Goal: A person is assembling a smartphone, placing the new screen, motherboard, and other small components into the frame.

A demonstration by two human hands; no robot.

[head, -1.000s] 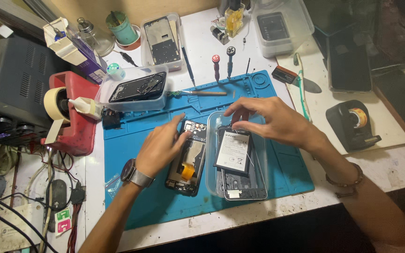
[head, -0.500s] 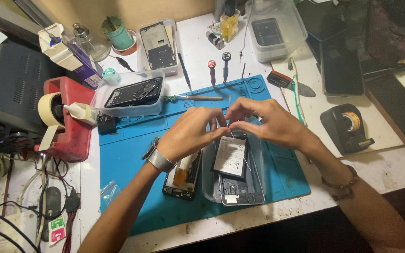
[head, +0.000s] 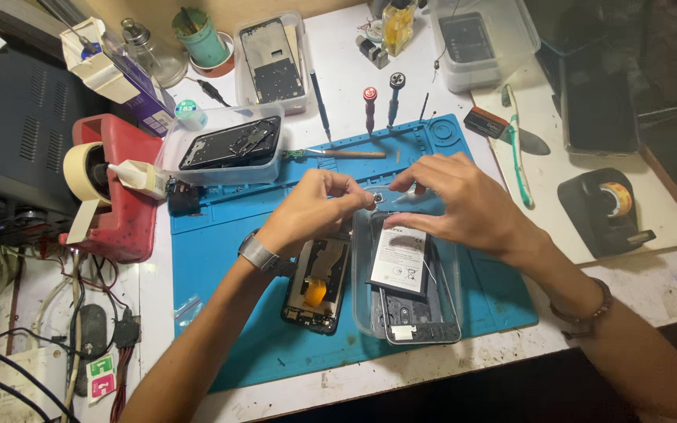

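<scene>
Vs half a sec ago: both hands sit a bit higher over the mat, fingertips now meeting at a small dark round part (head: 376,198) just above the clear tray (head: 449,309); a sec ago the left hand lay flat on the opened phone and the right was over the tray's top edge. Left hand (head: 313,210) w/ wristwatch (head: 254,252) is pinched on that small part from 9 o'clock; right hand (head: 464,205), bead bracelet (head: 587,310) on the wrist, closes thumb and forefinger toward it from 3 o'clock, other fingers spread. Can't tell which hand bears the part's weight. Opened phone (head: 316,287) lies at 7 o'clock of the part, on the blue work mat (head: 213,266); tray at 5 o'clock holds a phone frame w/ a white-labelled battery (head: 399,260) on top. Surface: white bench, stained. At 12 o'clock two screwdrivers (head: 370,110) stand upright at the mat's far edge, tweezers-like tool (head: 346,153) beside. At 10 o'clock a clear box w/ phone body (head: 225,145), red tape dispenser (head: 111,196) w/ masking tape. At 3 o'clock a black tape dispenser (head: 606,210), toothbrush (head: 517,149). Cables at 8 o'clock.
</scene>
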